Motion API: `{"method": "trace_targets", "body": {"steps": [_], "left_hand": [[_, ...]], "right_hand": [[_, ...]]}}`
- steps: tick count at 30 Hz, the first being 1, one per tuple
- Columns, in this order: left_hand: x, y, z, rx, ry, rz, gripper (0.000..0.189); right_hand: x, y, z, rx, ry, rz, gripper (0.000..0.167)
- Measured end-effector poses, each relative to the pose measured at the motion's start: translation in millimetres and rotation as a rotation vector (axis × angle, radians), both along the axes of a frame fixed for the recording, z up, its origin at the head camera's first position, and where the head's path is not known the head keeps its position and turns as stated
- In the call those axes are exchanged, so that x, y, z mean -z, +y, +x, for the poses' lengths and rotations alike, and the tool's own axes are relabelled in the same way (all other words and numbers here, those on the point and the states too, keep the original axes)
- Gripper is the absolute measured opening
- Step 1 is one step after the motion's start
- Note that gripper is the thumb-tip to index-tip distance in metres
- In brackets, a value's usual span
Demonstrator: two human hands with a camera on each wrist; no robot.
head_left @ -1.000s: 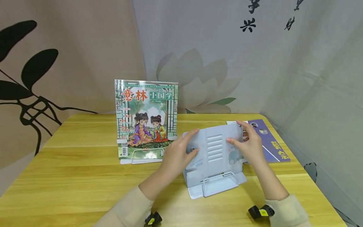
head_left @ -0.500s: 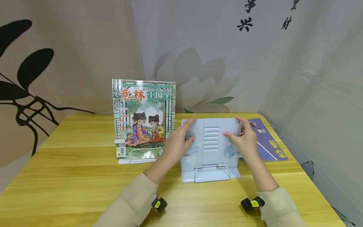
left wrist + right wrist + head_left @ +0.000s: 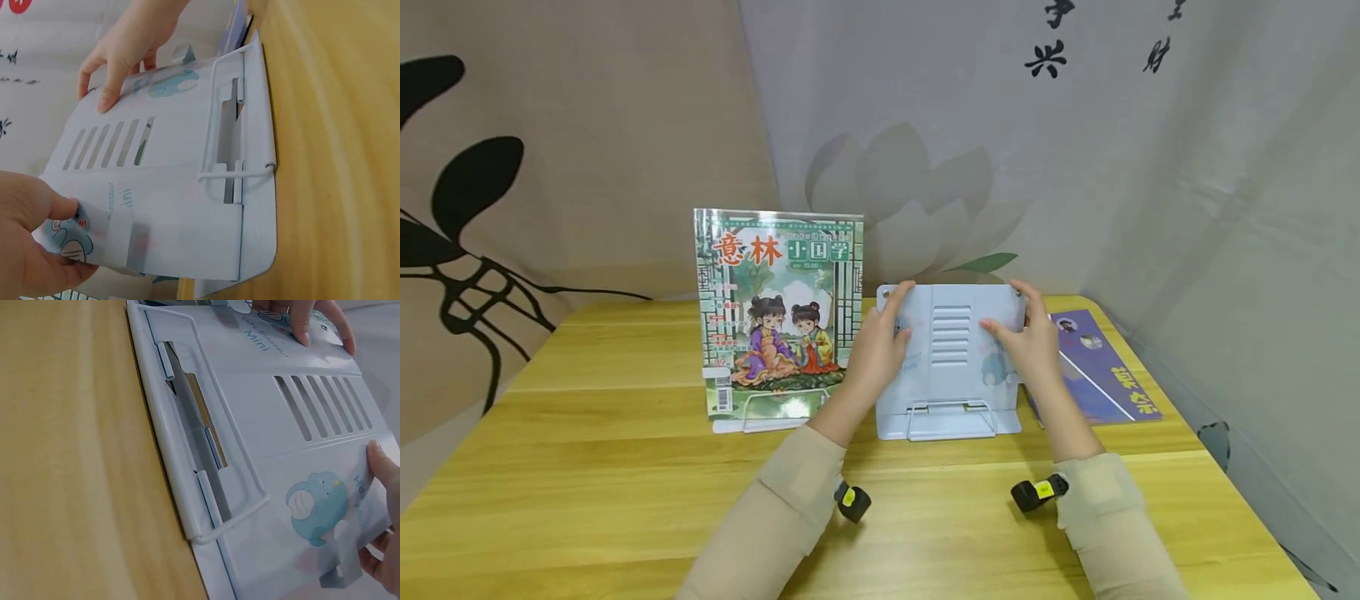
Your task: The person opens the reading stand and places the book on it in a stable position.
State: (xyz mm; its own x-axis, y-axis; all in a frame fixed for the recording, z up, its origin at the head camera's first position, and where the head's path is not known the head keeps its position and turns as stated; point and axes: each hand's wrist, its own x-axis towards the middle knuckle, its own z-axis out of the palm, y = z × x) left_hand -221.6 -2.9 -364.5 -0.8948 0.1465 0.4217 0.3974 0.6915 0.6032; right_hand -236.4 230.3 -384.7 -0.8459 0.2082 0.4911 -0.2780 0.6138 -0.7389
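A pale white book stand (image 3: 951, 367) with slots down its middle and a wire page holder at its foot stands upright on the table in the head view. My left hand (image 3: 880, 346) grips its left side, thumb on the front face and fingers round the edge. On the opposite side my right hand (image 3: 1030, 346) holds it the same way. Blue dinosaur prints and the word "Mini" show on the stand's panel (image 3: 250, 406) in the right wrist view. From the left wrist view, the base (image 3: 259, 225) lies close over the wood.
Left of the stand, a green illustrated magazine (image 3: 782, 317) leans upright on another white stand (image 3: 730, 427). A purple book (image 3: 1097, 375) lies flat at the right of the wooden table (image 3: 587, 467). A printed curtain (image 3: 625, 150) hangs behind.
Both hands have carried the book stand away from me and slightly left, turning it to face straight forward, in line with the magazine's stand.
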Motion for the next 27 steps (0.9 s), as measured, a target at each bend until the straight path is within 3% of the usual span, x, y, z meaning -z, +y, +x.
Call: {"method": "trace_targets", "body": {"steps": [9,16,21,27], "left_hand": [[-6.5,9.8,-18.7,-0.051,-0.041,0.011,0.068],[-9.0,17.0,-26.6,-0.108,-0.095,0.048,0.070],[-6.3,19.7,-26.0,-0.140,-0.085,0.046,0.071],[3.2,22.0,-17.3,-0.160,-0.094,0.032,0.076]], "right_hand": [[-2.7,2.0,-17.0,0.023,-0.031,-0.018,0.075],[-1.0,0.4,-26.0,0.027,-0.043,-0.038,0.075],[0.6,-1.5,-29.1,0.013,-0.050,-0.084,0.074],[-0.7,-5.6,-27.0,-0.005,-0.067,-0.121,0.073]]}}
